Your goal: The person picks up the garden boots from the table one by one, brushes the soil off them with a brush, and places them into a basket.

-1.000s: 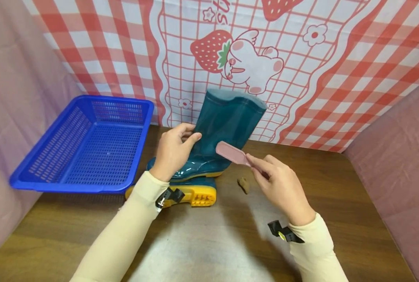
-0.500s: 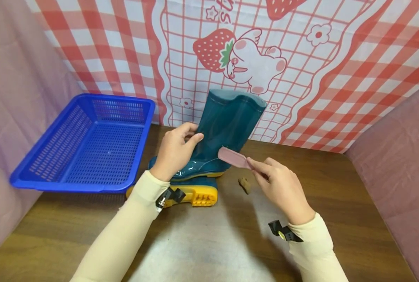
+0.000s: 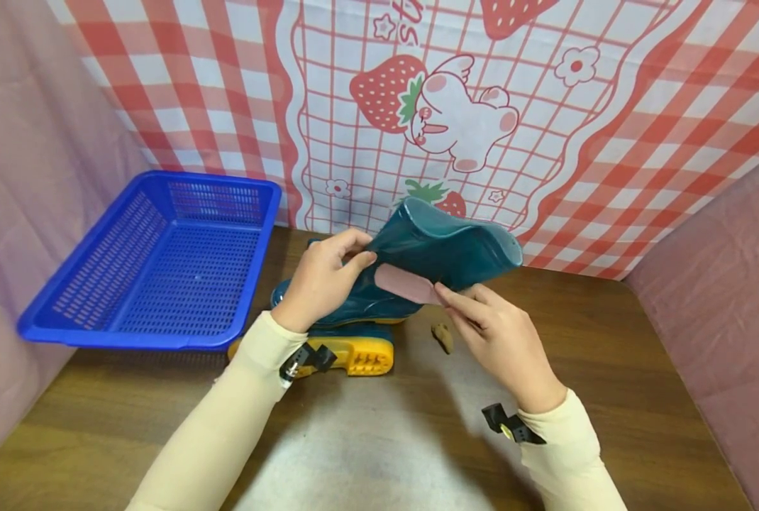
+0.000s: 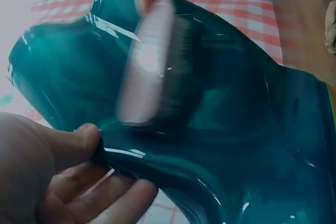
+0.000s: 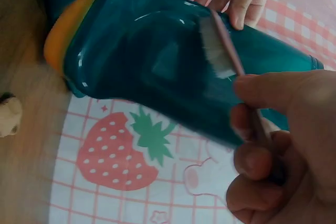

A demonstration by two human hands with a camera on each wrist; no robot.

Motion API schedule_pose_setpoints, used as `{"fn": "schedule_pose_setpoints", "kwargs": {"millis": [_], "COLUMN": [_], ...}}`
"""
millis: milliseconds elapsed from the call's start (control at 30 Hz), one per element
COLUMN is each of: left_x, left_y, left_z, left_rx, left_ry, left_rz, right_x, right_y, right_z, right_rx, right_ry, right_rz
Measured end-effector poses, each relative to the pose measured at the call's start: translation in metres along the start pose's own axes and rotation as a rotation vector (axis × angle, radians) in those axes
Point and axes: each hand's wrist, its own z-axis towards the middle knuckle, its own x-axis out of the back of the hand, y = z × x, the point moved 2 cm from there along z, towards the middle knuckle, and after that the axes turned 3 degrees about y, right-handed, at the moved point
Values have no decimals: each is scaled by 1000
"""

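A teal rain boot (image 3: 462,248) leans to the right in the head view, its wide opening bent toward the backdrop. My left hand (image 3: 322,277) grips the edge of its shaft, thumb on the near face and fingers behind, as the left wrist view shows. A pink scrub brush (image 3: 401,282) is held by its handle in my right hand (image 3: 501,333). Its pale bristles (image 5: 215,48) lie against the boot shaft in the right wrist view. The brush is blurred in the left wrist view. Under the gripped boot lies a second boot with a yellow sole (image 3: 369,355), partly hidden by my left arm.
On the left stands a blue plastic basket (image 3: 194,277) with nothing in it. A small brown lump (image 3: 442,337) lies on the wooden table (image 3: 609,369), right of the boots. Behind hangs a red-and-white checked cloth (image 3: 564,156), with pink cloth on both sides.
The boot's shaft has tipped down to the right and its opening now hangs lower. With the brush, my right hand has shifted slightly left along the shaft. My left hand keeps its grip.
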Motion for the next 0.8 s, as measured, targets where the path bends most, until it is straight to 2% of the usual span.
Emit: {"fn": "schedule_pose_setpoints", "kwargs": {"millis": [167, 267, 333, 400, 633, 733, 800], "left_x": [3, 3, 3, 2, -2, -2, -2], "left_y": [-1, -2, -3, -3, -1, 2, 2], "left_z": [0, 0, -1, -1, -4, -3, -2], "left_rx": [66, 99, 105, 104, 49, 27, 32], "left_ry": [4, 11, 20, 30, 34, 28, 29], "left_rz": [3, -10, -14, -15, -22, -17, -14], "right_x": [-6, -6, -4, -2, 0, 0, 0], "right_y": [11, 14, 13, 11, -3, -5, -4], "right_z": [-4, -5, -5, -4, 0, 1, 1], "right_rx": [-111, -184, -197, -173, 15, 27, 12], "right_ry": [-94, -133, -141, -128, 10, 34, 27], "right_rz": [-71, -73, -65, -53, 22, 24, -11]}}
